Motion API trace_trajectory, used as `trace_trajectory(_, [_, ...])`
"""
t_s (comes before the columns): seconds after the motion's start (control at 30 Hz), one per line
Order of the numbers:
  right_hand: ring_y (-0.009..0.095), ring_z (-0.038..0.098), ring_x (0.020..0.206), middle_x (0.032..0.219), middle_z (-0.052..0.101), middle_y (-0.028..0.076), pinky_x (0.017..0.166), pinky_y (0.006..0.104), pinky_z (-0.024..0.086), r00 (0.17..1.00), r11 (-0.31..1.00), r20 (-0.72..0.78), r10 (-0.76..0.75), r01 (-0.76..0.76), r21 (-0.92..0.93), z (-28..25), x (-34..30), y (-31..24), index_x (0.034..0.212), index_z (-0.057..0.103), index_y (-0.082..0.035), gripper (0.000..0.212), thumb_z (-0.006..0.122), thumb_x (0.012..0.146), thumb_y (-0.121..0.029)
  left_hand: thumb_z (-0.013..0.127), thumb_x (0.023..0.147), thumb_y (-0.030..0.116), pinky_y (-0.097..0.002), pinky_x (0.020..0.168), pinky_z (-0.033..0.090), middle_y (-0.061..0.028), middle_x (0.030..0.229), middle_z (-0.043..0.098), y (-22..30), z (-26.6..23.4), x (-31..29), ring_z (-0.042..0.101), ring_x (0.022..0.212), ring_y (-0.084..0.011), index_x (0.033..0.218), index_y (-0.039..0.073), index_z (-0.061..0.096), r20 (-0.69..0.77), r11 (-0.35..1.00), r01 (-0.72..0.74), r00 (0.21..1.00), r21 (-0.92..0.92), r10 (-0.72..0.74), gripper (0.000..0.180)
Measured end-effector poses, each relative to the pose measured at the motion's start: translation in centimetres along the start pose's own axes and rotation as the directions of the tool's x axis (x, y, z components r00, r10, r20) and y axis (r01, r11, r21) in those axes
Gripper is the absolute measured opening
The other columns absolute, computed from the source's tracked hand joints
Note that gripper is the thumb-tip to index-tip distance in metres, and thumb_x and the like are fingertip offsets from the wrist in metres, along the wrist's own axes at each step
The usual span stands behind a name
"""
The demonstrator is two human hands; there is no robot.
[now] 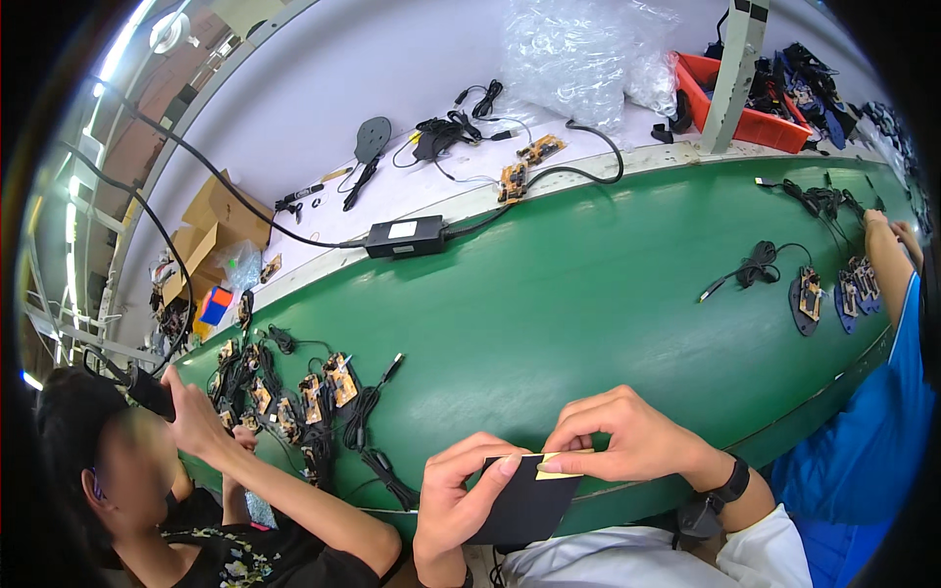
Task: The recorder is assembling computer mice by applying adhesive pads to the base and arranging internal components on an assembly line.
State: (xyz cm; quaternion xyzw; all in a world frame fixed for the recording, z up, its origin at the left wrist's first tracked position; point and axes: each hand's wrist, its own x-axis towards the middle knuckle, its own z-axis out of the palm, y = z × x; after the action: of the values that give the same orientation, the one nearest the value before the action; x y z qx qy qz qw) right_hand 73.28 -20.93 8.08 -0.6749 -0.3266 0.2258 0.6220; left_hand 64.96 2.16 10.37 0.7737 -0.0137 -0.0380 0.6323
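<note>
My left hand (459, 500) grips a flat black sheet (524, 505) by its left side, thumb on the face toward me. At the sheet's upper right corner my right hand (627, 436) pinches a small pale yellow strip (557, 467) between thumb and fingers. The strip lies against the black face or is partly lifted from it; I cannot tell which. Both hands are close together over the near edge of the green conveyor belt (470, 343). A dark watch (730, 480) sits on my right wrist.
Circuit boards with black cables (294, 392) lie in a heap at left, beside a person (274, 490) with raised hands. On the right, a blue-sleeved person (863, 412) reaches past boards on dark bases (806, 302). A power adapter (404, 237) rests at the belt's far edge.
</note>
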Motion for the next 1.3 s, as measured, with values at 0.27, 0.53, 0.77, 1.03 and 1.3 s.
trace_trajectory(0.27, [0.011, 0.061, 0.066, 0.075, 0.070, 0.004, 0.060, 0.0273, 0.049, 1.000, 0.997, 0.003, -0.020, 0.019, 0.070, 1.4, 0.0, 0.4, 0.092, 0.080, -0.003, 0.018, 0.083, 0.092, -0.021, 0.075, 0.093, -0.002, -0.0282, 0.073, 0.056, -0.0116, 0.092, 0.077, 0.1, 0.1, -1.5, 0.072, 0.081, -0.0173, 0.102, -0.002, 0.081, -0.094, 0.993, -0.053, 0.994, 0.110, 0.063, 0.010])
trace_trajectory(0.53, [0.008, 0.059, 0.066, 0.078, 0.072, 0.003, 0.060, 0.0265, 0.047, 0.999, 0.971, 0.010, 0.038, -0.039, 0.234, 2.3, -0.3, 1.6, 0.098, 0.084, -0.005, 0.018, 0.083, 0.093, -0.022, 0.076, 0.093, -0.001, -0.0280, 0.074, 0.056, -0.0114, 0.092, 0.077, 0.0, 0.1, -2.1, 0.072, 0.083, -0.0167, 0.103, -0.002, 0.082, -0.101, 0.999, -0.018, 0.995, 0.038, 0.022, 0.012])
trace_trajectory(0.77, [0.007, 0.060, 0.066, 0.079, 0.073, 0.003, 0.060, 0.0261, 0.047, 0.998, 0.971, -0.001, 0.057, -0.055, 0.231, 2.5, -0.2, 1.4, 0.095, 0.084, -0.004, 0.015, 0.083, 0.092, -0.019, 0.076, 0.093, -0.002, -0.0272, 0.072, 0.054, -0.0111, 0.091, 0.076, 0.2, 0.0, -2.2, 0.071, 0.081, -0.0159, 0.103, -0.003, 0.081, -0.116, 0.991, -0.028, 0.992, 0.134, 0.044, 0.011])
trace_trajectory(1.03, [0.009, 0.060, 0.063, 0.074, 0.071, 0.004, 0.057, 0.0272, 0.047, 0.999, 0.985, -0.046, 0.001, 0.007, 0.173, 2.5, -0.4, 1.1, 0.092, 0.084, -0.004, 0.012, 0.083, 0.091, -0.016, 0.076, 0.093, -0.001, -0.0275, 0.070, 0.053, -0.0112, 0.088, 0.076, -0.1, 0.1, -2.1, 0.070, 0.078, -0.0162, 0.102, -0.003, 0.081, -0.130, 0.995, -0.035, 0.990, 0.096, 0.047, 0.010])
trace_trajectory(1.3, [0.009, 0.061, 0.062, 0.074, 0.071, 0.004, 0.056, 0.0274, 0.047, 0.999, 0.983, -0.043, -0.018, 0.026, 0.183, 2.6, -0.3, 1.4, 0.094, 0.085, -0.006, 0.009, 0.082, 0.090, -0.014, 0.080, 0.088, -0.004, -0.0280, 0.073, 0.055, -0.0117, 0.090, 0.077, -0.4, 0.5, -2.1, 0.072, 0.081, -0.0168, 0.098, -0.002, 0.082, -0.115, 0.997, -0.031, 0.993, 0.073, 0.039, 0.011])
